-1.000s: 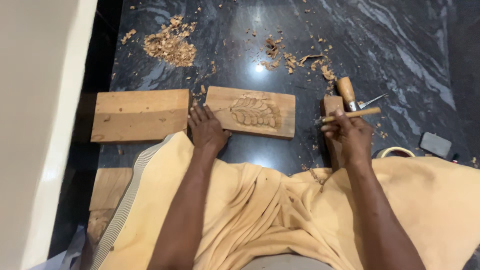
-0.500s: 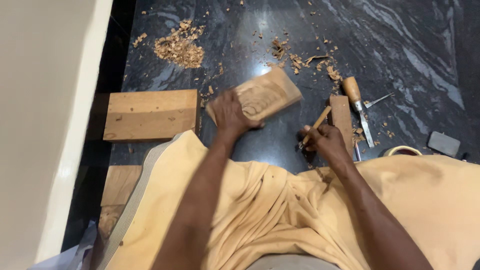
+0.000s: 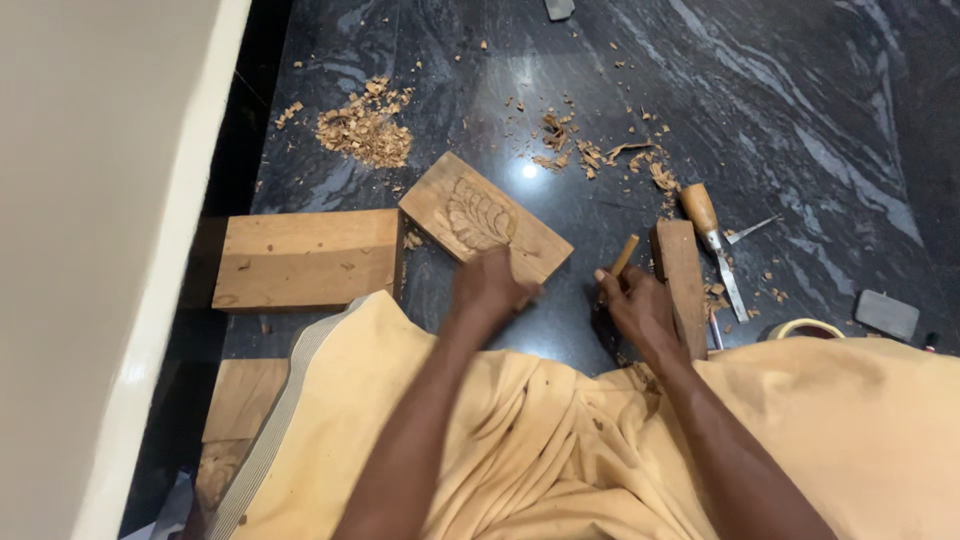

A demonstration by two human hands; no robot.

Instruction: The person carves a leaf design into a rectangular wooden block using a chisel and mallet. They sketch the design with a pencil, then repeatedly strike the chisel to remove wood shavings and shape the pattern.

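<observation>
The left hand (image 3: 487, 290) rests on the near end of a carved wooden block (image 3: 485, 220), with its grip clamped over that lower edge. The block lies flat on the dark marbled stone floor (image 3: 800, 100), turned at an angle, and a leaf relief is cut into its upper face just beyond the fingers of this grip.

The right hand (image 3: 640, 308) is set to the right of the left hand, apart from it, with bare floor between them. Its grip is closed round a slim wooden-handled tool (image 3: 624, 256), whose pale handle end stands up past the fingers; the working end is hidden beneath the hand.

Just right of this grip, touching or nearly touching its outer edge, a narrow upright-lying wooden bar (image 3: 680, 285) rests on the floor. Beyond that bar lies a chisel (image 3: 712, 240) with a rounded wooden handle and a steel blade pointing toward the person. A roll of tape (image 3: 800, 328) shows partly at the edge of the cloth, and a small grey stone (image 3: 886, 313) lies further right.

Left of the left-hand grip, a plain wooden plank (image 3: 308, 258) lies flat, near the carved block. Ahead of both grips, wood shavings (image 3: 365, 130) form a heap and a looser scatter. A yellow cloth (image 3: 560, 440) covers the person's lap beneath both forearms.
</observation>
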